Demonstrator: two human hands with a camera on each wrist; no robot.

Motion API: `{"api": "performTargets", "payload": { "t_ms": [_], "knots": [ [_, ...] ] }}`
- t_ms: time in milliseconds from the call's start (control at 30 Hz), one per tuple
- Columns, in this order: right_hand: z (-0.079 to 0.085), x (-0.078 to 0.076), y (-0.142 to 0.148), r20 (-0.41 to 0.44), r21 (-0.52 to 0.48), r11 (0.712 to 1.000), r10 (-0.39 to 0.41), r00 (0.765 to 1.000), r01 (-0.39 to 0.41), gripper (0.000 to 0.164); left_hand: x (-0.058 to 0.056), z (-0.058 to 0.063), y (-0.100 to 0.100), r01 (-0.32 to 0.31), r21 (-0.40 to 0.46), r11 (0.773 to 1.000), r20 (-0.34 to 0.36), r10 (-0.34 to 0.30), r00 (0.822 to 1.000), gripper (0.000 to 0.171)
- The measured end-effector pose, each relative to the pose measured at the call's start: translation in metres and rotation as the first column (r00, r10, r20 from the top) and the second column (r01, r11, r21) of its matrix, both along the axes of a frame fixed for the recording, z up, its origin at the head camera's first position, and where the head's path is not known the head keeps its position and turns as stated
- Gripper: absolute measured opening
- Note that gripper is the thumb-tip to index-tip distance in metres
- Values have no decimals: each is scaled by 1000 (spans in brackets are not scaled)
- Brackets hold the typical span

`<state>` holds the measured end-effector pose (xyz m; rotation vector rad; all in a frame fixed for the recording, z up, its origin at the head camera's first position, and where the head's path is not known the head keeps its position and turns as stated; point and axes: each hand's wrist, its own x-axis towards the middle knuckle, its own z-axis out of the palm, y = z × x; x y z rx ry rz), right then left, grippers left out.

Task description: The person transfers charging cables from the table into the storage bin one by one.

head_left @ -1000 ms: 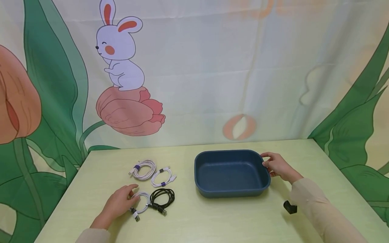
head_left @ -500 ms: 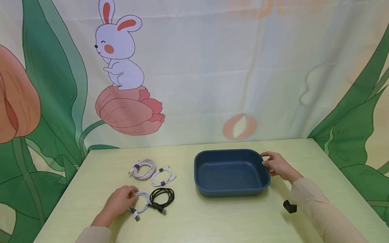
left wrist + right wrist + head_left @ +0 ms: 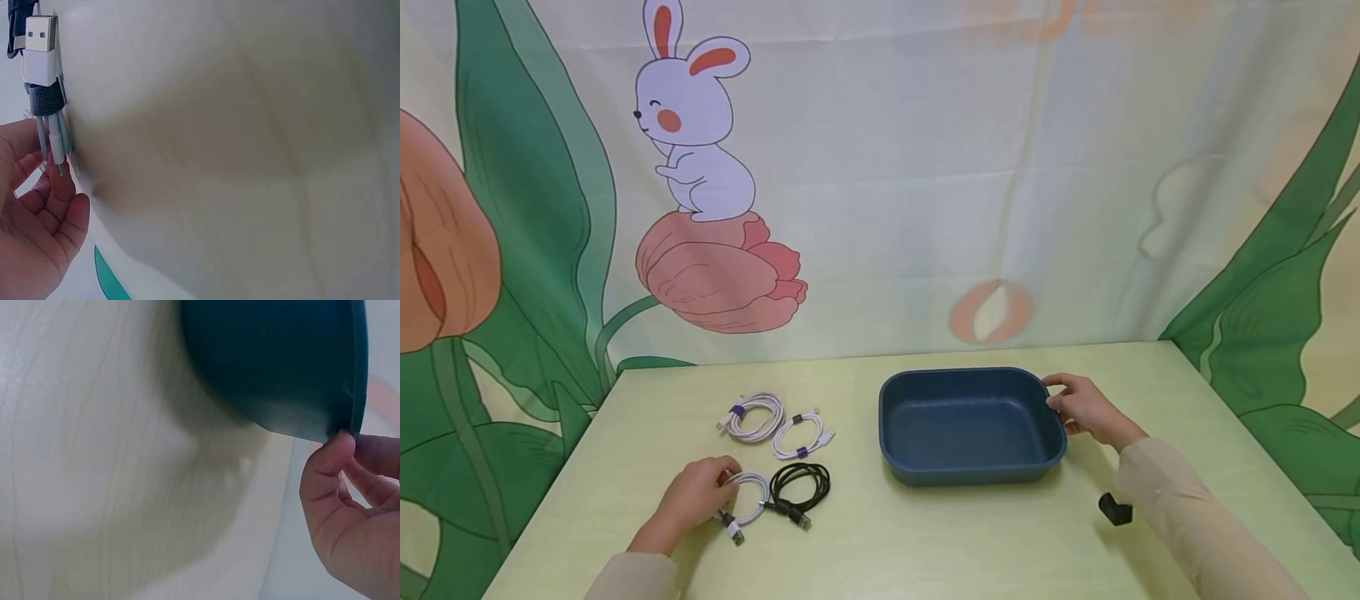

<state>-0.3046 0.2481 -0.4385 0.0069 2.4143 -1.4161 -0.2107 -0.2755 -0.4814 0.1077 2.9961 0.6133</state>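
Observation:
At the table's left, my left hand (image 3: 696, 493) pinches the left side of a coiled white USB cable (image 3: 752, 477). Its metal USB plug (image 3: 41, 34) and dark tie (image 3: 47, 99) show in the left wrist view, with the fingers curled at the coil. A coiled black USB cable (image 3: 801, 492) lies right beside it. Farther back are two more white coils, a thicker cable (image 3: 758, 418) and a thinner cable (image 3: 801, 435) with dark ties. On the other side, my right hand (image 3: 1092, 412) grips the right rim of a dark blue rectangular tub (image 3: 973, 477), thumb and fingers at its edge.
A small black object (image 3: 1116, 509) lies near my right forearm. The pale table (image 3: 880, 550) ends at a printed curtain (image 3: 865, 208) with a rabbit and flowers.
My left fingers have closed in on the white cable's coil, which stays almost where it was. The right hand and the tub have not moved.

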Motion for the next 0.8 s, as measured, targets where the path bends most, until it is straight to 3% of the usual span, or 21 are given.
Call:
{"api": "performTargets", "payload": {
  "t_ms": [433,800],
  "knots": [
    [1,0,0,-1,3,1000,8,1000,-8,42,2,4,-1,-27,17,999,19,27,999,18],
    [-1,-1,1,-4,-3,1000,6,1000,-6,41,4,7,-3,-23,57,998,-5,23,1000,24]
  ]
}}
